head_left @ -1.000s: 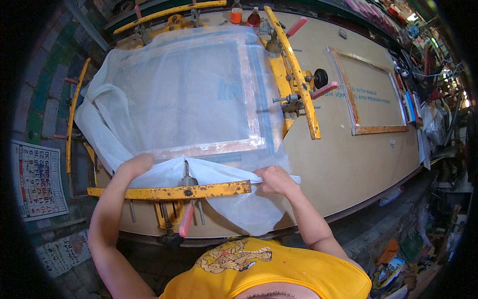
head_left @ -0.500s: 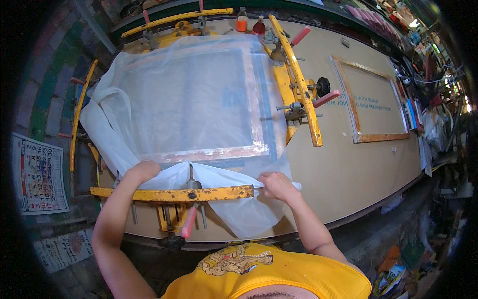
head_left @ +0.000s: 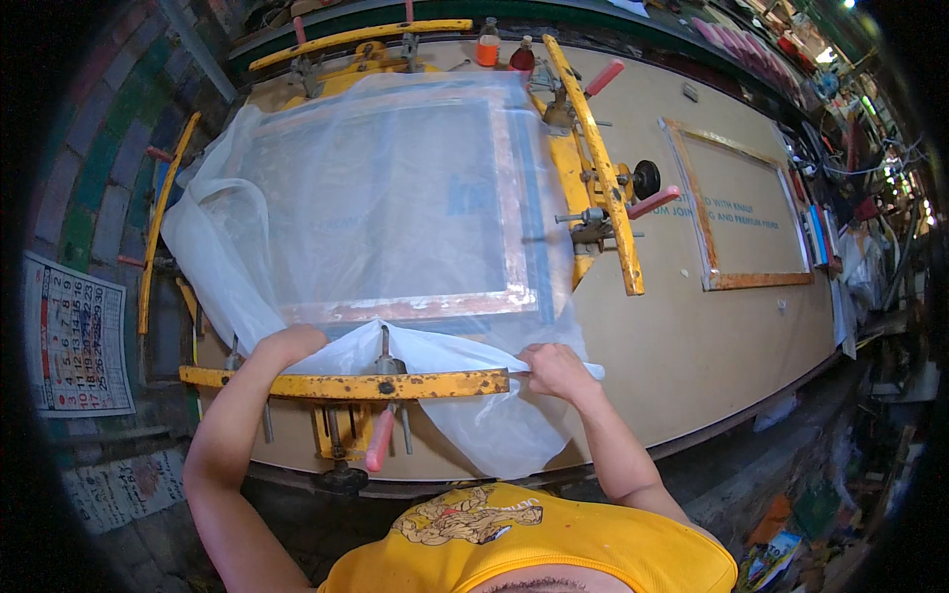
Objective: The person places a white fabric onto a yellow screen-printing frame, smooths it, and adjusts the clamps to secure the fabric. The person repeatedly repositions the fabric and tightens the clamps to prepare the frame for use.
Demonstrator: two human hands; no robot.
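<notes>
A sheet of sheer white mesh lies draped over a rectangular frame with pale, scuffed bars, its near edge bunched behind a rusty yellow clamp bar. My left hand is closed on that bunched edge left of the bar's central bolt; its fingertips are partly hidden in the folds. At the bar's right end, my right hand pinches the gathered mesh, with a short tail sticking out to its right. A pink-handled lever hangs below the bar. More yellow clamps surround the sheet on the far and side edges.
The tan board bears an empty wooden frame on the right. Two bottles stand at the back. A brick wall with a hanging calendar is at the left. Cluttered items line the right side.
The whole view has shifted slightly, with the board and clamps appearing a little lower and further right. Both hands keep their grip on the mesh, with little visible movement relative to it.
</notes>
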